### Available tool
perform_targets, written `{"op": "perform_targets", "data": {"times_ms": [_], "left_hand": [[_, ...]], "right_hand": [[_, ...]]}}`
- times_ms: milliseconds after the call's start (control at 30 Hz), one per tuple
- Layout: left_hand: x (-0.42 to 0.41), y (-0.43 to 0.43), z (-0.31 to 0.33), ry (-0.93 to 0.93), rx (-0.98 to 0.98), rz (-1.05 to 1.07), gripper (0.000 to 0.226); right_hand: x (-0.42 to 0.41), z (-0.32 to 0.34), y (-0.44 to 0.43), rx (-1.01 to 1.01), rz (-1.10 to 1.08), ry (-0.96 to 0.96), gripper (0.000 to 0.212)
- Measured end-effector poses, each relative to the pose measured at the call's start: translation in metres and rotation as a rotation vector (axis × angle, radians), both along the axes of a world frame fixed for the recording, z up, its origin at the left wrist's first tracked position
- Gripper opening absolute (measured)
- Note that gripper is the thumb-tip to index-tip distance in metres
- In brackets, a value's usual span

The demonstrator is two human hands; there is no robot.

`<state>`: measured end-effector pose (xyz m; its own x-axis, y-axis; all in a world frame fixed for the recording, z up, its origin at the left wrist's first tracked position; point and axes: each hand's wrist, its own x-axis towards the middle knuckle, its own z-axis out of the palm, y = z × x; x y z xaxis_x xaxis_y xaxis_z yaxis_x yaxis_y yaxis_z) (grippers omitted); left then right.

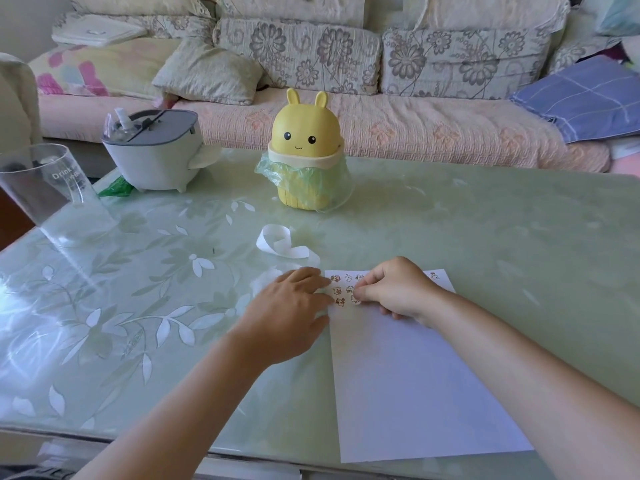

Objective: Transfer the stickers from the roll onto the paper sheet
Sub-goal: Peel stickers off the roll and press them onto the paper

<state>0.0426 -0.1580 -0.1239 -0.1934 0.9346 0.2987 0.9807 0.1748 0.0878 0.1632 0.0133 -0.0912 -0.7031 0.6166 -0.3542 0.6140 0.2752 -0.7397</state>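
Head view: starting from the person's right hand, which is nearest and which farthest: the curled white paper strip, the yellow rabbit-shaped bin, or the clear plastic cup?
1. The curled white paper strip, just ahead and to the left of the right hand.
2. The yellow rabbit-shaped bin, farther back, mid-table.
3. The clear plastic cup, at the table's far left edge.

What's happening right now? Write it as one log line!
left hand: flat on paper edge | right hand: pinches sticker on paper | stickers: several at top | white strip: on table behind
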Motion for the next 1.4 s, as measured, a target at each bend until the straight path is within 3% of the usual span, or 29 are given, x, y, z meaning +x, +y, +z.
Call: {"op": "perform_targets", "data": {"times_ms": [133, 233, 667, 967, 1100, 1400], "left_hand": [[0.004, 0.004, -0.001, 0.128, 0.027, -0.012, 0.029], [0.013, 0.005, -0.003, 0.025, 0.022, -0.097, 0.027], [0.02, 0.003, -0.004, -0.251, -0.026, -0.025, 0.032], [0.023, 0.009, -0.008, -0.203, -0.066, 0.021, 0.04], [0.024, 0.012, -0.009, -0.172, -0.091, 0.04, 0.056], [0.031, 0.013, -0.004, -0.098, -0.159, 0.07, 0.051]], "right_hand": [[-0.004, 0.0, -0.002, 0.039, 0.004, -0.024, 0.006], [-0.006, 0.0, -0.004, 0.098, 0.008, -0.044, 0.007], [-0.015, -0.001, -0.011, 0.251, -0.033, -0.161, 0.016], [-0.018, 0.002, -0.005, 0.362, -0.004, -0.276, 0.015], [-0.009, 0.004, -0.003, 0.397, -0.03, -0.259, 0.035], [0.004, -0.01, -0.012, 0.474, 0.019, -0.132, 0.012]]}}
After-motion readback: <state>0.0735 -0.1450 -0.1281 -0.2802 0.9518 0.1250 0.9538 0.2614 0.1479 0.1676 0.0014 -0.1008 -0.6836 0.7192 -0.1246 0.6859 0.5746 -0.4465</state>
